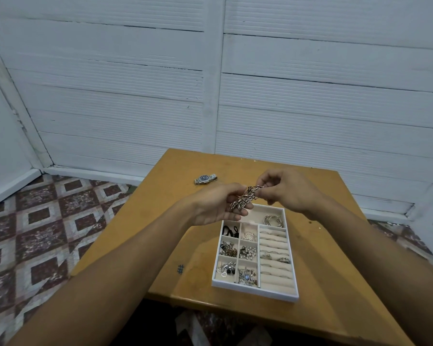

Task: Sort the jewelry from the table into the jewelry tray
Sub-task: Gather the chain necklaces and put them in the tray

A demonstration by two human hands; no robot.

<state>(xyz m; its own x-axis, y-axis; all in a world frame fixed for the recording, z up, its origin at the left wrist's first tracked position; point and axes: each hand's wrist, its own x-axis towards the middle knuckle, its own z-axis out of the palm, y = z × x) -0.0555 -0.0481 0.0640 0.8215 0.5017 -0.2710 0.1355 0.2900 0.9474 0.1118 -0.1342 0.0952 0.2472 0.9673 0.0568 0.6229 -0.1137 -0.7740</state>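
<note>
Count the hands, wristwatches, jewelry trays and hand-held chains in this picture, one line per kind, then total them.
Hands: 2, left hand and right hand
Wristwatch: 1
Jewelry tray: 1
Chain held by both hands: 1
Total: 5

The left hand hides the tray's upper left corner and part of the chain.

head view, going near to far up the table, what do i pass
jewelry tray → chain, gripped by the left hand and pinched by the right hand over the tray's far end → watch → white wall
</note>
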